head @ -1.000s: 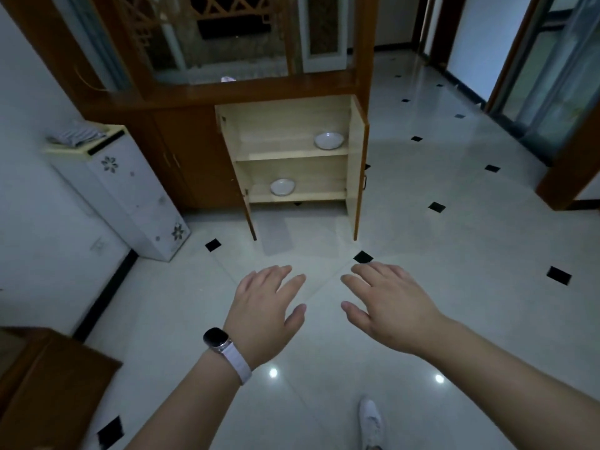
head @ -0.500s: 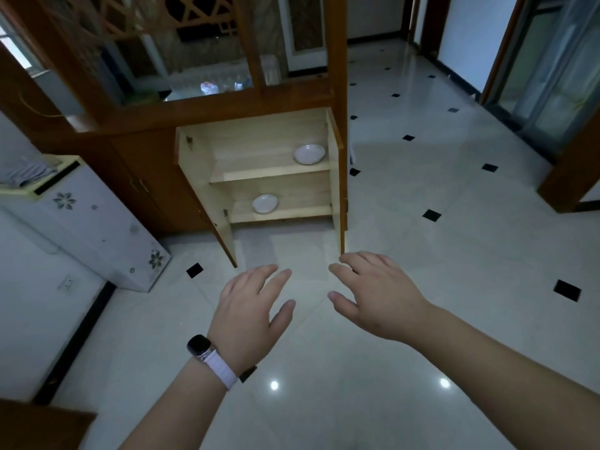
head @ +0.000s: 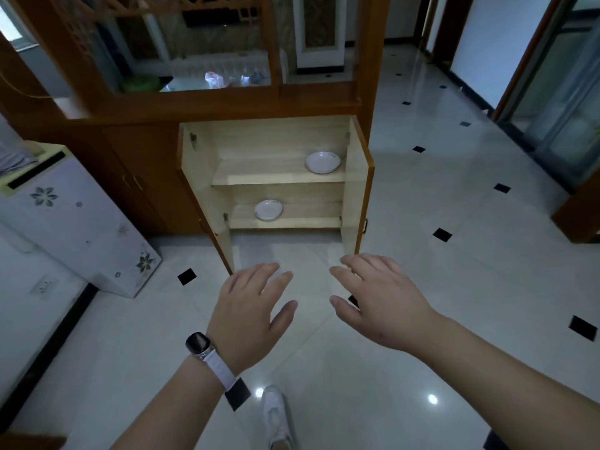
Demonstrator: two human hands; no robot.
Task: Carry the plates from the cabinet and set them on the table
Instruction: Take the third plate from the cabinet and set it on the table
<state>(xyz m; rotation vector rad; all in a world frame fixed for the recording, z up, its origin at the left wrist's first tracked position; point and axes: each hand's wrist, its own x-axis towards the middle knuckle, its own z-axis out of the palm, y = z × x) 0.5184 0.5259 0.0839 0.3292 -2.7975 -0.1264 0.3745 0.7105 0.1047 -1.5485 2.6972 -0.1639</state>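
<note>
My left hand [head: 250,316] & right hand [head: 380,303] hung empty, fingers spread and relaxed, in front of the cabinet [head: 276,180], whose doors stood wide open. Inside were 2 small, shallow, round white plates: upper plate [head: 322,162] on the top shelf, right side; lower plate [head: 268,209] on the bottom shelf, towards the left. Dark rim marks were too small to read. Both forearms ran off the btm edge.
</note>
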